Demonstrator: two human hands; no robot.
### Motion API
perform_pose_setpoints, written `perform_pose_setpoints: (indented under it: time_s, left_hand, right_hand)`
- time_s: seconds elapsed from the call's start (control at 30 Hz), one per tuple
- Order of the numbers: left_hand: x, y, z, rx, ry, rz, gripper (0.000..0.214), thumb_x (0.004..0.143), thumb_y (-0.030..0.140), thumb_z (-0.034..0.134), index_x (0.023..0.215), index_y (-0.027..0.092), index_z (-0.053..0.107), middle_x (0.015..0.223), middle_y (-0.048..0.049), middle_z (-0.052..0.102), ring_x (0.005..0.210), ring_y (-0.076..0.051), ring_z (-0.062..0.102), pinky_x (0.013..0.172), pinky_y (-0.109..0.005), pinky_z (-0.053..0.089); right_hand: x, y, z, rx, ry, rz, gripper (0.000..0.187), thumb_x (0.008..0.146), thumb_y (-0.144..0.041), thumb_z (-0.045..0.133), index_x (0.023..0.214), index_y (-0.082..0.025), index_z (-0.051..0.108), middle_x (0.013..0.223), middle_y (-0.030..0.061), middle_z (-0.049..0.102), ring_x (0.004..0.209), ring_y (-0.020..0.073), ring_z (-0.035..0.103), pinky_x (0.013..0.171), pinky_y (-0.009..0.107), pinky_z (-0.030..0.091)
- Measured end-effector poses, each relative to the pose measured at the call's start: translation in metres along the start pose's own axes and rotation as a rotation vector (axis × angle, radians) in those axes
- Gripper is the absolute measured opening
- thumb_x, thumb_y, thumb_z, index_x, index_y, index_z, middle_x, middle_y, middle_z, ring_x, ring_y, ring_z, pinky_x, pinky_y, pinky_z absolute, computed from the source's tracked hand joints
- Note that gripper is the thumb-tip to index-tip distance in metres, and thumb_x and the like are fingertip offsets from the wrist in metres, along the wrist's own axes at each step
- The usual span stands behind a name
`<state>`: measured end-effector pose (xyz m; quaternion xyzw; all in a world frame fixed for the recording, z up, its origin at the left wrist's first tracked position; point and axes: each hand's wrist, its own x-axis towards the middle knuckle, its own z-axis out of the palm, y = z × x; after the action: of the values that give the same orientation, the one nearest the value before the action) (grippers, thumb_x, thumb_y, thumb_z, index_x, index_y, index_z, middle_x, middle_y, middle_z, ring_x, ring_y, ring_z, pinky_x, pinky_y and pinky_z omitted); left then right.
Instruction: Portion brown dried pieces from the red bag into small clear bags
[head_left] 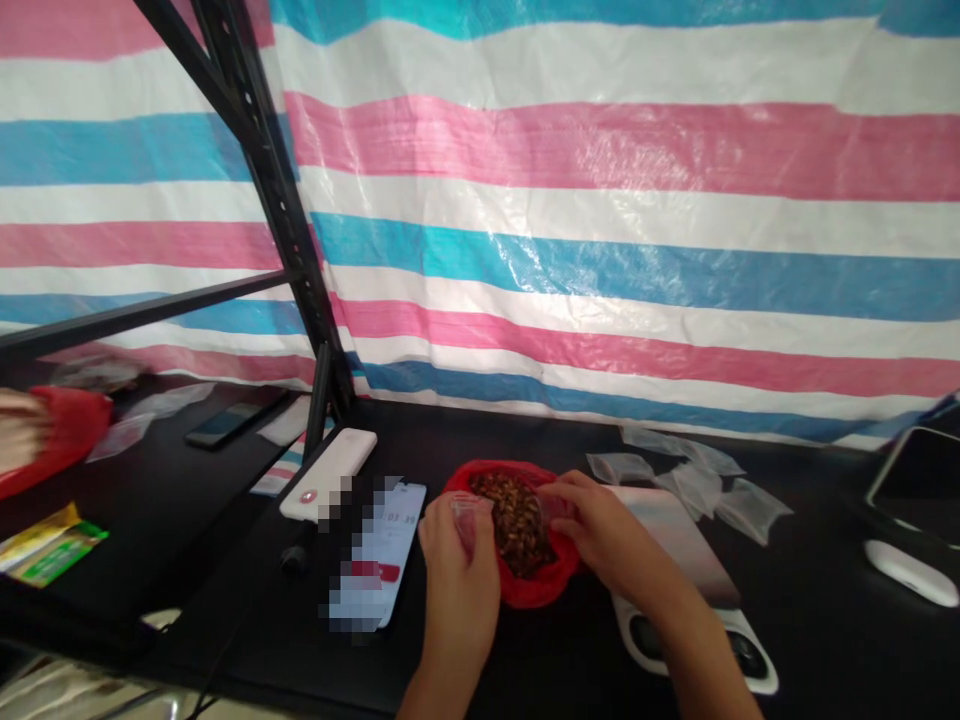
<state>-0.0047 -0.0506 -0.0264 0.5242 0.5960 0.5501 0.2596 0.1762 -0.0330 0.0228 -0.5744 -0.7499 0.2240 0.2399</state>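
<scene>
A red plastic bag (525,592) stands open on the black table, filled with small brown dried pieces (517,525) that look like seeds or herbs. At its left side, my left hand (459,560) is closed around a small clear plastic bag (466,522), whose mouth faces up. My right hand (589,520) reaches over the bag's right edge with its fingers pinched together. Something see-through shows at those fingertips, but its kind is unclear. Beneath my right forearm lies a kitchen scale (682,550) with a metal plate and a white base.
Several small clear bags (694,485) lie behind the scale. Left of my hands are a lit phone (394,550) and a white power bank (334,470). A white case (911,572) sits far right. A black metal post (292,230) rises at left before a striped sheet (600,150).
</scene>
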Motion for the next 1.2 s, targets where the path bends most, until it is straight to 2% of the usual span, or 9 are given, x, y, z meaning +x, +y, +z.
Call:
perform_pose_setpoints:
  time_s: [0.1, 0.23, 0.4, 0.67, 1.03, 1.13, 1.2]
  left_hand:
    - [0.002, -0.009, 0.004, 0.030, 0.032, -0.012, 0.033, 0.093, 0.053, 0.052, 0.098, 0.022, 0.062, 0.105, -0.0103, 0.063, 0.107, -0.032, 0.055, 0.101, -0.054, 0.042]
    - [0.003, -0.014, 0.007, -0.141, -0.105, -0.115, 0.038, 0.095, 0.057, 0.049, 0.095, 0.020, 0.060, 0.091, -0.0067, 0.065, 0.088, -0.025, 0.062, 0.083, -0.041, 0.051]
    - [0.006, -0.006, 0.005, -0.274, -0.098, -0.165, 0.043, 0.091, 0.062, 0.054, 0.092, 0.019, 0.061, 0.081, -0.0036, 0.066, 0.077, -0.021, 0.064, 0.072, -0.033, 0.052]
    - [0.012, 0.010, 0.002, -0.380, -0.062, -0.186, 0.053, 0.083, 0.071, 0.058, 0.088, 0.018, 0.063, 0.080, -0.0028, 0.065, 0.076, -0.020, 0.064, 0.073, -0.032, 0.054]
    - [0.014, 0.022, 0.008, -0.319, 0.028, -0.094, 0.030, 0.094, 0.050, 0.055, 0.094, 0.020, 0.060, 0.084, -0.0011, 0.065, 0.079, -0.018, 0.063, 0.075, -0.029, 0.051]
    - [0.012, 0.023, 0.008, -0.250, 0.098, -0.007, 0.028, 0.095, 0.048, 0.055, 0.096, 0.020, 0.060, 0.086, -0.0017, 0.065, 0.079, -0.018, 0.064, 0.075, -0.030, 0.052]
    - [0.010, 0.023, 0.009, -0.115, 0.134, 0.113, 0.026, 0.094, 0.045, 0.056, 0.100, 0.020, 0.061, 0.092, -0.0043, 0.067, 0.086, -0.021, 0.066, 0.080, -0.035, 0.053]
  right_hand:
    - [0.003, -0.002, 0.003, -0.158, 0.032, 0.030, 0.041, 0.080, -0.003, 0.053, 0.110, -0.021, 0.075, 0.111, 0.0078, 0.071, 0.105, 0.0243, 0.063, 0.094, 0.036, 0.042]
    - [0.008, -0.013, 0.013, -0.326, 0.042, 0.038, 0.041, 0.081, -0.005, 0.059, 0.113, -0.025, 0.074, 0.115, 0.0062, 0.073, 0.107, 0.0273, 0.059, 0.090, 0.039, 0.037]
    - [0.012, -0.024, 0.026, -0.289, 0.019, 0.000, 0.038, 0.084, -0.008, 0.060, 0.114, -0.025, 0.074, 0.113, 0.0059, 0.074, 0.109, 0.0265, 0.058, 0.091, 0.039, 0.034]
    - [0.012, -0.027, 0.033, -0.200, 0.066, -0.006, 0.033, 0.087, -0.015, 0.060, 0.116, -0.024, 0.073, 0.117, 0.0055, 0.075, 0.107, 0.0260, 0.060, 0.094, 0.040, 0.034]
    - [0.009, -0.023, 0.023, -0.113, 0.106, 0.032, 0.038, 0.085, -0.011, 0.059, 0.118, -0.024, 0.072, 0.122, 0.0051, 0.073, 0.115, 0.0271, 0.059, 0.098, 0.041, 0.034]
    - [0.009, -0.022, 0.021, -0.107, 0.124, 0.044, 0.038, 0.085, -0.013, 0.059, 0.119, -0.024, 0.071, 0.122, 0.0050, 0.073, 0.113, 0.0274, 0.059, 0.096, 0.041, 0.035]
    - [0.009, -0.020, 0.021, -0.105, 0.128, 0.046, 0.037, 0.086, -0.013, 0.060, 0.119, -0.025, 0.071, 0.121, 0.0043, 0.073, 0.112, 0.0274, 0.059, 0.097, 0.041, 0.035]
